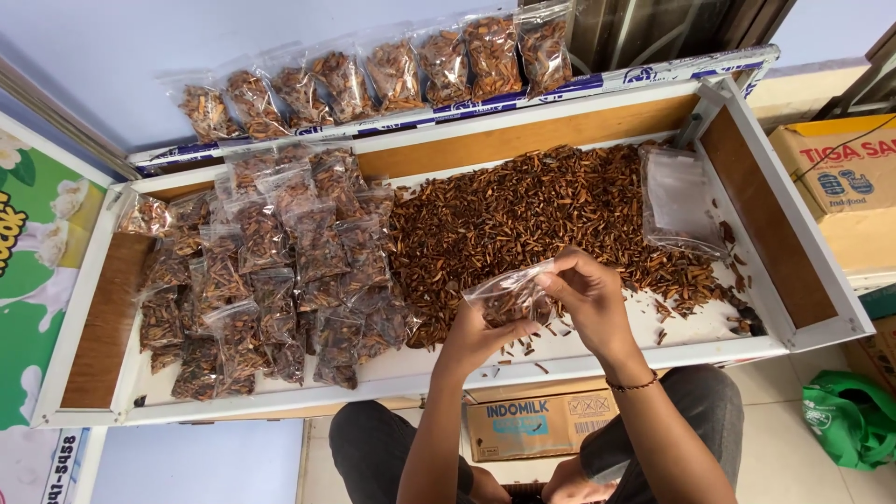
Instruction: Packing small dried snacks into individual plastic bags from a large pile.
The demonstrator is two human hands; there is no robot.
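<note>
Over the white tray (425,369), both hands hold one small clear bag (511,295) partly filled with brown snack sticks.

Left hand (474,338) is closed on the bag from below, fingers curled under it; right hand (590,297) pinches the bag's upper right edge between thumb and fingertips, a dark bead bracelet (632,384) on its wrist. Held bag hangs just above the near edge of the loose pile (532,219) of brown sticks that fills the tray's middle. Filled bags (266,271) lie heaped on the tray's left part, and a row of filled bags (373,75) leans against the wall behind. Empty clear bags (679,198) rest on the pile's right end. A cardboard box (523,425) sits under the tray by the person's knees, another box (840,168) and a green bag (851,415) at right.
</note>
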